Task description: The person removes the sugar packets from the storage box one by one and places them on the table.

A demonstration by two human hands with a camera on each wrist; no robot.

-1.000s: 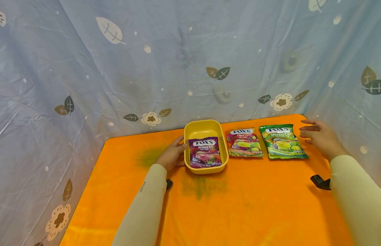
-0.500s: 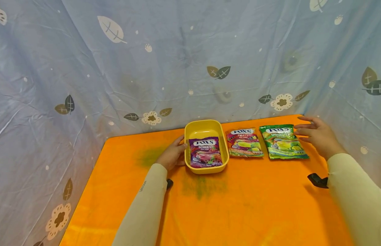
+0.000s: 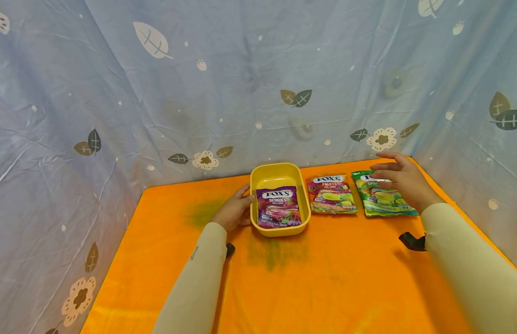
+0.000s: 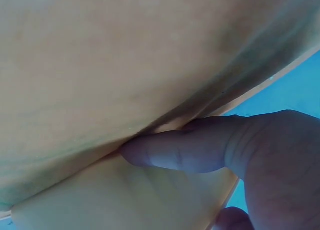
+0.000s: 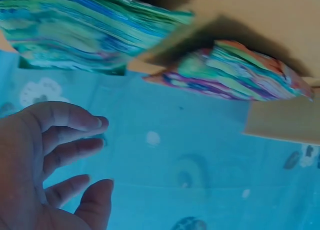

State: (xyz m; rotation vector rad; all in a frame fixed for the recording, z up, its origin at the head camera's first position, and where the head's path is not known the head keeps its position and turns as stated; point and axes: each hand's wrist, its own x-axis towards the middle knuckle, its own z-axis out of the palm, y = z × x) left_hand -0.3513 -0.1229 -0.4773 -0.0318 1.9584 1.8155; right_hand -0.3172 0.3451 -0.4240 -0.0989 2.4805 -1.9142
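In the head view a yellow plastic tray (image 3: 279, 232) holds a purple bag of Fox's Berries candy (image 3: 279, 208). My left hand (image 3: 233, 211) grips the tray by its left side; in the left wrist view a digit (image 4: 180, 150) lies against the pale wall (image 4: 150, 195). To the right lie a red-orange bag of Fox's Fruits candy (image 3: 331, 192) and a green bag of Fox's Spring Tea candy (image 3: 383, 197). Over the green bag hovers my right hand (image 3: 402, 178), hiding its upper right part. Its fingers are spread and loosely bent, holding nothing in the right wrist view.
An orange cloth (image 3: 316, 287) covers the table, with dark green smudges near the tray. Patterned blue-grey curtains (image 3: 225, 93) close in the back and both sides, right behind the tray and bags. Each forearm wears a pale sleeve (image 3: 191, 278) with a black piece (image 3: 412, 241) at the wrist.
My right hand has moved left from beside the green bag to above it. The left hand, tray and candy bags have stayed where they were.
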